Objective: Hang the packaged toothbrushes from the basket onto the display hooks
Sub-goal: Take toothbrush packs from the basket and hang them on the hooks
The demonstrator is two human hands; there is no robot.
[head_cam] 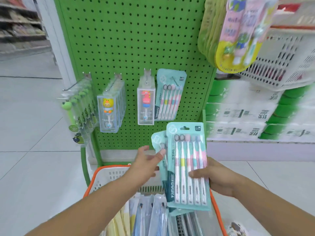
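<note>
Toothbrush pack (188,165) stands nearly upright over the basket (109,173), long axis vertical, hang hole at the top. The right hand (217,178) grips its lower right edge. Just to its left, the left hand (147,160) seems to pinch a second pack (161,150) tucked behind, though blur hides the grip. The matching hook (175,81) on the pegboard (129,40) lies up and slightly left, nearer the right hand's pack.
</note>
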